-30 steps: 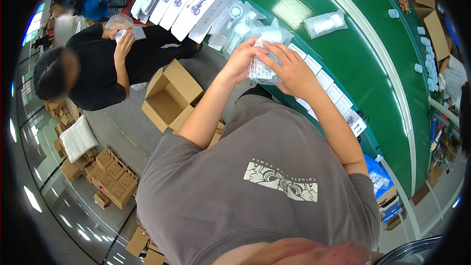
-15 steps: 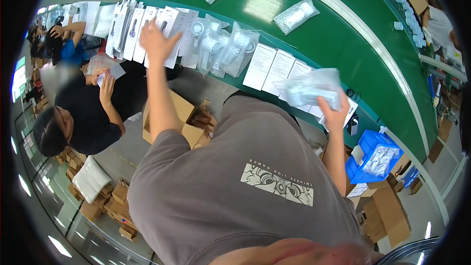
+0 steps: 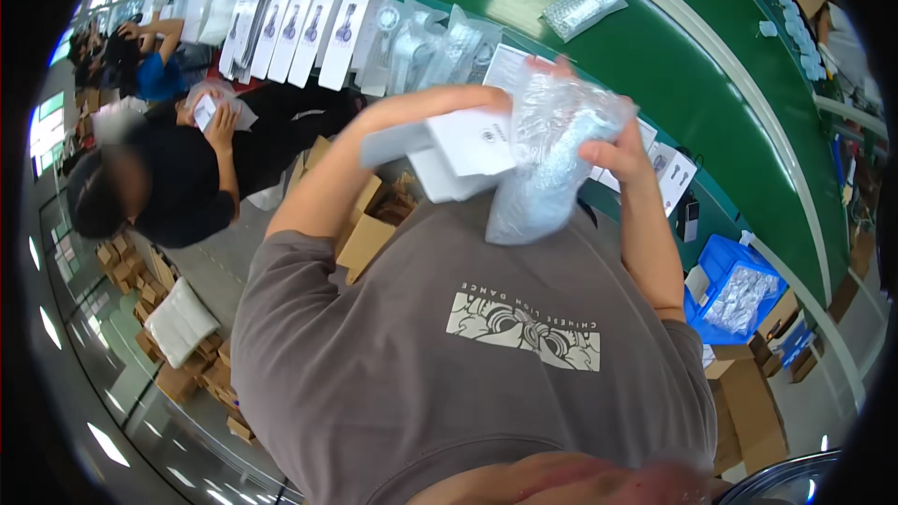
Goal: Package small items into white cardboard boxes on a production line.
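In front of my chest is a white cardboard box (image 3: 470, 142) with its end flaps folded out. My left hand (image 3: 550, 65) holds it from the far side; most of that hand is hidden behind the box and a bag, with fingertips showing above. Overlapping the box is a clear bubble-wrap bag (image 3: 547, 164) with a pale item inside that I cannot make out. My right hand (image 3: 613, 154) grips the bag at its right side, thumb over the near face. Whether the bag has entered the box's mouth is hidden.
A row of white printed boxes (image 3: 348, 33) stands along the green table's edge, beside more bubble-wrapped bags (image 3: 458, 51). Printed sheets (image 3: 505, 65) lie partly behind my hands. At right is a blue bin (image 3: 718, 271) of clear packets. A seated person (image 3: 178, 178) works at left.
My left hand has come from the row of boxes to my chest with a white box. My right hand has brought the bubble-wrap bag inward against it.
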The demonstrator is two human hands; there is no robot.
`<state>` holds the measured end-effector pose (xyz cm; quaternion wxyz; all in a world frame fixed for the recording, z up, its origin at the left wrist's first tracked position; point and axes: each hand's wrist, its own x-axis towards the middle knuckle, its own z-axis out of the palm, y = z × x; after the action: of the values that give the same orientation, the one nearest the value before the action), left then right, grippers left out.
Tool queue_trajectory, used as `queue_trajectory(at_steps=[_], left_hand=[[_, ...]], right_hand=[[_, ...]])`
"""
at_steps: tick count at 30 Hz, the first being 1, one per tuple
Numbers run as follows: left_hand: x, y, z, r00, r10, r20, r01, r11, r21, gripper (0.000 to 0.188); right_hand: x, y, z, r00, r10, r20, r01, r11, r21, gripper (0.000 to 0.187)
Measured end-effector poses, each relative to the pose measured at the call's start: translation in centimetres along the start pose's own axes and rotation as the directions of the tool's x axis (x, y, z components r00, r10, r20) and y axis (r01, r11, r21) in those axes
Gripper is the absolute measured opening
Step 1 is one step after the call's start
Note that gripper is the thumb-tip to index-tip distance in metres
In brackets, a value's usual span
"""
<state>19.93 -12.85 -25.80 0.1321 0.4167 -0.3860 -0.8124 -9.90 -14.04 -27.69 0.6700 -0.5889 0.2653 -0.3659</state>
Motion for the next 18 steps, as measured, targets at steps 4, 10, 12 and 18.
queue_trajectory(at_steps=[4,10,12,18], left_hand=[[0.6,-4.7,5.7,0.950,0.271,-0.156,-0.220,0.934,0.281,0.073],[5.7,-5.0,16.0,0.772,0.591,-0.235,-0.416,0.749,0.516,0.069],[8.8,-3.5,19.8,0.759,0.503,-0.412,-0.436,0.864,0.252,0.071],[15.0,-5.0,25.1,0.745,0.511,-0.429,-0.497,0.854,0.154,0.050]], right_hand=[[-7.1,2.2,-0.8,0.909,0.397,-0.124,-0.262,0.778,0.572,0.070],[-15.3,5.4,-3.5,0.659,0.648,-0.382,-0.306,0.695,0.651,0.060],[-17.1,4.7,-4.9,0.691,0.632,-0.351,-0.476,0.763,0.438,0.055],[-20.6,-9.4,-11.3,0.470,0.180,-0.864,0.213,0.927,0.309,0.040]])
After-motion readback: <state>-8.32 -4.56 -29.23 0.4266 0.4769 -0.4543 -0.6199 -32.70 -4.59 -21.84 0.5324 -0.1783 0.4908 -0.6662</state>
